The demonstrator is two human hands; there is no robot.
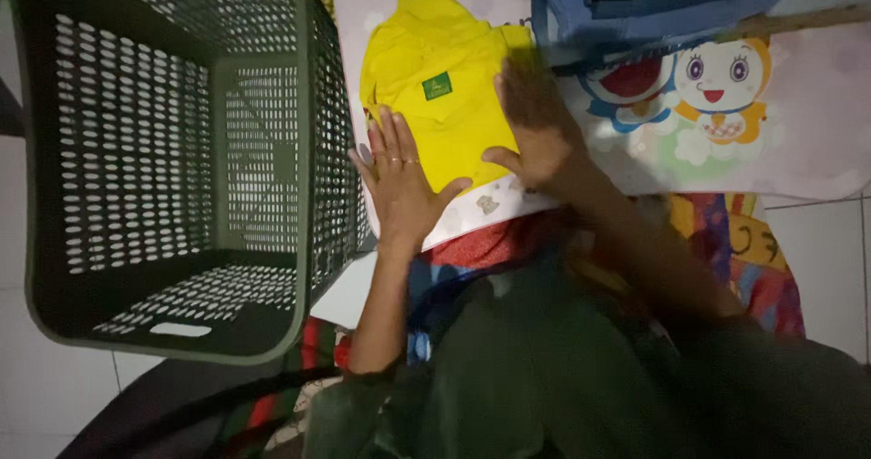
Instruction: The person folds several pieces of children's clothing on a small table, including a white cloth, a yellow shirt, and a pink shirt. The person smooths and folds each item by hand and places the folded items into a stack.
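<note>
Two hands press flat on a yellow garment (435, 87) at upper centre: left hand (399, 182) spread open on its lower left edge, right hand (535, 128) open-palmed on its right side, blurred. Step looks like smoothing a fold; next needs an edge grip. Dark green laundry basket (54, 196), left, empty.

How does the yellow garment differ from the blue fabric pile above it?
The yellow garment lies spread flat on the cartoon-print sheet, under the left hand and right hand; the blue pile is stacked in layers and untouched. The yellow garment shows whole and bears a small green patch; the blue pile is cut off by the frame's top edge. Both rest on the same sheet.
</note>
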